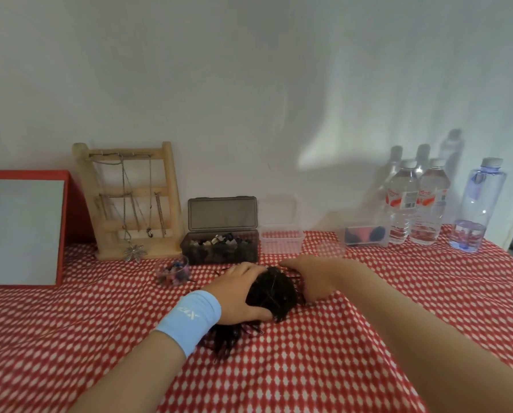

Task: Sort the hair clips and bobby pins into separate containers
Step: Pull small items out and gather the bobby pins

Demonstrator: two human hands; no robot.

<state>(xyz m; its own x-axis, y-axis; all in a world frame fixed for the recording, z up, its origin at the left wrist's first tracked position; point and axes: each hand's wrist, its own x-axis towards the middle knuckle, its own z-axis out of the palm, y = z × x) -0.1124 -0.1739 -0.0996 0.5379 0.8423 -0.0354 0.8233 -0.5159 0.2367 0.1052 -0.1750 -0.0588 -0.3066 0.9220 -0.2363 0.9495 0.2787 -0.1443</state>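
Red-and-white checked cloth [309,368] covers the desk. At its middle lies a dark, tangled heap of bobby pins [273,293], pointing every way with no shared long axis. Loose ones fan toward the near edge. The left hand [240,290] cups the heap, thumb curled round its near side. The right hand [315,275] curls its fingers round the far right edge. Beyond stand a small clear cup [173,271] of clips, an open dark box [219,245] of hair clips, and a clear container [280,241] just beside it.

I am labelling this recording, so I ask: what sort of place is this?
Probably a home dressing table: a red-framed mirror stands upright, a wooden stand holds necklaces, and an open box holds hair clips.
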